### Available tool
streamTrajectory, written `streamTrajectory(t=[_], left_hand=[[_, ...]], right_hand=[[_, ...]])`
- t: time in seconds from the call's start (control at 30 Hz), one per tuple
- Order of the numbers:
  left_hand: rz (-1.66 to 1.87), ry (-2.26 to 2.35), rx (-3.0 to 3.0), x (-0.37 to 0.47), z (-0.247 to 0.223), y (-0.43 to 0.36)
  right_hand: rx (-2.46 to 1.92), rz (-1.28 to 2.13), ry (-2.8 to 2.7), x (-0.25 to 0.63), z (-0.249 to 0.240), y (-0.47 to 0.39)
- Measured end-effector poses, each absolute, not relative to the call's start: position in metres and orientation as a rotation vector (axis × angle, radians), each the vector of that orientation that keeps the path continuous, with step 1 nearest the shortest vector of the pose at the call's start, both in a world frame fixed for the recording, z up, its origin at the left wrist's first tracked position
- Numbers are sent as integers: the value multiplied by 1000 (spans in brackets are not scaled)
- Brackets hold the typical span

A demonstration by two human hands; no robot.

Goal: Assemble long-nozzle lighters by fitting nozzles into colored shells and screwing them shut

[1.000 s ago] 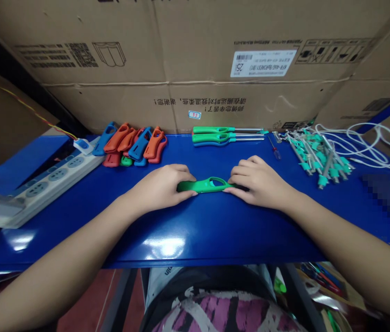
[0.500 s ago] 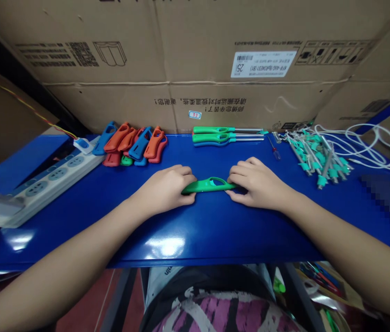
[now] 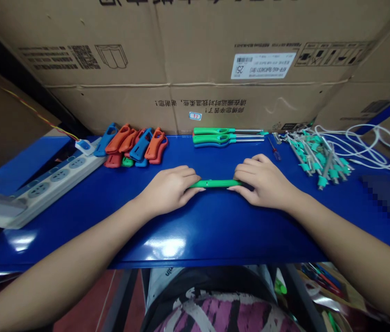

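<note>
Between my hands a green lighter casing (image 3: 215, 183) is held level above the blue table (image 3: 195, 235), its narrow edge facing me. My left hand (image 3: 169, 190) pinches its left end. The right end sits between the thumb and fingers of my right hand (image 3: 264, 182). Behind my hands lie several assembled lighters (image 3: 212, 137) with metal rods. Orange, blue, red and green casings (image 3: 135, 144) are piled at the back left. Metal rods with teal parts (image 3: 319, 154) form a heap at the right.
A white power strip (image 3: 56, 177) runs along the left side. A small screwdriver (image 3: 275, 151) lies in front of the cardboard (image 3: 201, 41) at the back. Looped white cable (image 3: 375, 143) and a pixelated dark object (image 3: 388, 200) are at the right.
The green casing has been turned so that its narrow edge shows instead of the side with the opening. Both hands have shifted slightly to the right and still hold it.
</note>
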State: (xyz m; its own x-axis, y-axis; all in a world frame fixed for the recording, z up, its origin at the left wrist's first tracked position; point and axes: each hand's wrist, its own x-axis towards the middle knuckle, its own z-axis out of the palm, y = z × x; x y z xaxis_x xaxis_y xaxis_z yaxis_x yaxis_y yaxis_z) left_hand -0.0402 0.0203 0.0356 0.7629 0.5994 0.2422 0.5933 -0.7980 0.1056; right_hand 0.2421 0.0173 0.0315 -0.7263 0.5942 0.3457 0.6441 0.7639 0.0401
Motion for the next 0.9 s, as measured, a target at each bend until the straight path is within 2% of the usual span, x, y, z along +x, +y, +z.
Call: streamTrajectory(t=[0.17,0.3,0.63,0.9], left_hand=[[454,995,2961,-41,38,18],[516,983,2938,-38,40,12],[565,1005,2913,-31,31,3],[564,1033,2831,-28,25,5]], right_hand=[[-1067,-349,-2589,236,43,3],[-986,-438,-2558,237,44,-2],[-842,-448,-2399,231,23,1],[-907,-288,-2437,227,19,3]])
